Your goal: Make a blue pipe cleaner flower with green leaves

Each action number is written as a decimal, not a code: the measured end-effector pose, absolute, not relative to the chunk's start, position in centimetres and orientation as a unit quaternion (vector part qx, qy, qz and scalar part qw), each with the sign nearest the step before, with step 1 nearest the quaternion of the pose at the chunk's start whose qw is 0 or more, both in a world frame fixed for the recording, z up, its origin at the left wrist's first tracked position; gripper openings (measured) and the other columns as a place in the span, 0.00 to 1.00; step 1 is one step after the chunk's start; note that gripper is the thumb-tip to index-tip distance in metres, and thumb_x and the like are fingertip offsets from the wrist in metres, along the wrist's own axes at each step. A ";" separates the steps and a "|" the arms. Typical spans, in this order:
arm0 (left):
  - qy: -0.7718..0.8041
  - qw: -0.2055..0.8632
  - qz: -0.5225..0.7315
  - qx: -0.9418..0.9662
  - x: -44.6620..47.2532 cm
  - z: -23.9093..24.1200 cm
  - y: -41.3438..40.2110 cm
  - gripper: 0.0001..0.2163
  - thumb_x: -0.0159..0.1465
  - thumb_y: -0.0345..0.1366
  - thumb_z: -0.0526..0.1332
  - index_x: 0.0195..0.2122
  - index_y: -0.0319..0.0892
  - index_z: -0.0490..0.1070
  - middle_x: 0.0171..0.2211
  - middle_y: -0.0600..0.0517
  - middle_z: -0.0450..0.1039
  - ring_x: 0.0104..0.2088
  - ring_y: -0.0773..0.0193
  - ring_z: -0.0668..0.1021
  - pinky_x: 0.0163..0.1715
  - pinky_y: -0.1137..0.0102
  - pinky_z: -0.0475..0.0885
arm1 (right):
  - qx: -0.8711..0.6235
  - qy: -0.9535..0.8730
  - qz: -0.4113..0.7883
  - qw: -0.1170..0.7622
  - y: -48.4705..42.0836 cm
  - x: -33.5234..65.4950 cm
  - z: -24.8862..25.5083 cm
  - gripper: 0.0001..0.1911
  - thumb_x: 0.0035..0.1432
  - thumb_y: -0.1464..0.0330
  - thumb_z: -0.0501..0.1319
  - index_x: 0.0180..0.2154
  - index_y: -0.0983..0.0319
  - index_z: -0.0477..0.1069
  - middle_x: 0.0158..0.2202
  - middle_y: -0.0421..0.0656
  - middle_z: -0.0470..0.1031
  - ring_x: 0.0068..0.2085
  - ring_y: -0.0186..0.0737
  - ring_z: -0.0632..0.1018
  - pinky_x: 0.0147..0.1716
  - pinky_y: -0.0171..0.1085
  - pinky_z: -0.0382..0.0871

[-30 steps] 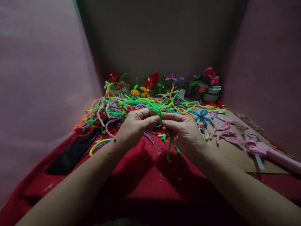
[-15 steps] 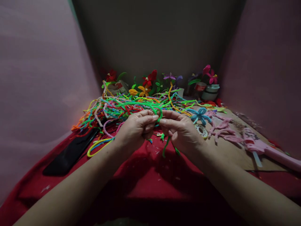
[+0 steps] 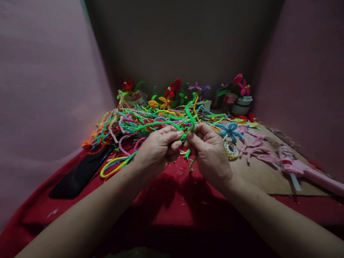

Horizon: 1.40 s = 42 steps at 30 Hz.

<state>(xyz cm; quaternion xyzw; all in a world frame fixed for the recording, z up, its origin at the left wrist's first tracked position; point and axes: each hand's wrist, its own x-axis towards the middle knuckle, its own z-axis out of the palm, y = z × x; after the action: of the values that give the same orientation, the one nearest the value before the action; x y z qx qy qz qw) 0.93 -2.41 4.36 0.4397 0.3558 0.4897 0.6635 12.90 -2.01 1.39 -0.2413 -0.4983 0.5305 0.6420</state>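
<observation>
Both hands pinch a bright green pipe cleaner [image 3: 191,115] above the red cloth. My left hand [image 3: 161,145] is closed, thumb against forefinger, at the spot where green strands meet. Close beside it, my right hand [image 3: 208,150] grips the same green piece, one wavy end of which sticks up above the fingers. Another green end hangs down under the right hand. The crossing between the fingertips is partly hidden. Behind the hands lies a heap of many-coloured pipe cleaners [image 3: 134,120].
A black phone [image 3: 77,175] lies on the red cloth [image 3: 166,211]. To the right, cardboard [image 3: 255,179] carries a pink glue gun [image 3: 298,168], pink twisted pieces [image 3: 255,145] and a blue flower [image 3: 230,132]. A tape roll [image 3: 231,149] sits nearby. Fuzzy flowers [image 3: 170,89] stand behind.
The green strand that was curled over between the fingertips now stands up as a wavy end. My right hand has turned, its fingers more closed, and the lower green end has shifted.
</observation>
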 end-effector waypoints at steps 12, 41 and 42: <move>0.330 0.569 0.527 0.537 0.5 4.3 -2.3 0.09 0.57 0.30 0.58 0.20 0.39 0.62 0.14 0.59 0.57 0.16 0.75 0.59 0.18 0.78 0.57 | -0.242 -0.464 0.570 0.633 -2.6 12.7 1.9 0.06 0.53 0.70 0.59 0.29 0.60 0.60 0.17 0.33 0.67 0.17 0.25 0.64 0.17 0.26 0.56; 0.165 -0.235 0.343 0.894 -2.9 4.5 -1.0 0.07 0.60 0.29 0.57 0.35 0.46 0.74 0.31 0.48 0.73 0.31 0.65 0.72 0.31 0.69 0.68 | -0.238 -0.360 0.776 0.460 -1.5 14.8 3.6 0.11 0.53 0.70 0.58 0.24 0.60 0.56 0.09 0.29 0.57 0.10 0.23 0.49 0.11 0.27 0.40; 0.163 -0.252 0.340 0.891 -2.9 4.5 -1.0 0.07 0.60 0.29 0.57 0.34 0.45 0.74 0.31 0.48 0.73 0.30 0.65 0.72 0.31 0.69 0.68 | -0.241 -0.358 0.778 0.457 -1.5 14.8 3.6 0.11 0.53 0.70 0.58 0.23 0.60 0.56 0.09 0.29 0.57 0.10 0.23 0.49 0.11 0.27 0.41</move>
<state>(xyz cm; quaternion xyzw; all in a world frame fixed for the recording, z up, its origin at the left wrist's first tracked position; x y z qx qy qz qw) -2.92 -0.96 4.46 0.8914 0.1630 0.3396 -0.2522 14.77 -1.51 3.60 -0.2408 -0.3581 0.7775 0.4575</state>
